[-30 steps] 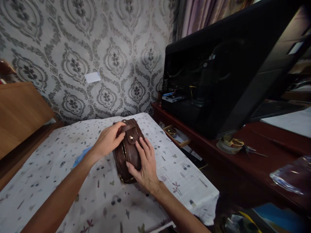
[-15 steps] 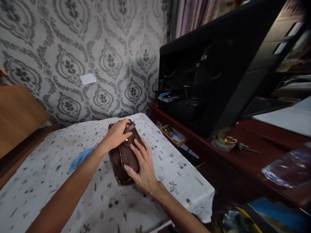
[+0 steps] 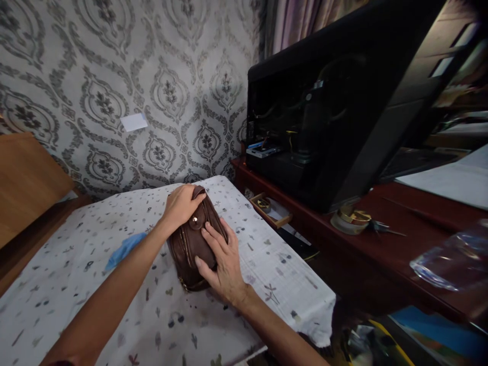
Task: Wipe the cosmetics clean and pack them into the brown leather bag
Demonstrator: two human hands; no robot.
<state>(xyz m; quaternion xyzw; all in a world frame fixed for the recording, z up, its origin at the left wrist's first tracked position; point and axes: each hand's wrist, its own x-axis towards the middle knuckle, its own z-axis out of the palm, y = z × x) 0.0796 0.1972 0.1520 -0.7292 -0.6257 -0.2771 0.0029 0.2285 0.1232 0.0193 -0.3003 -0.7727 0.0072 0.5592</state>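
A small brown leather bag (image 3: 192,243) with a metal snap and a zip lies on a table under a white patterned cloth (image 3: 68,284). My left hand (image 3: 182,204) is curled over the bag's far top end, fingers wrapped around its strap flap. My right hand (image 3: 221,260) presses flat on the bag's right side, fingers spread and thumb along the near edge, steadying it.
A blue cloth (image 3: 124,247) lies on the table left of my left arm. To the right stands a dark red cabinet (image 3: 381,244) with a large black television (image 3: 343,101), a round gold-lidded tin (image 3: 348,219), a small open tray (image 3: 269,208) and a clear plastic thing (image 3: 450,262).
My left hand has slid from the strap flap up over the bag's far top end. The flap now lies down with the snap showing. My right hand stays on the bag.
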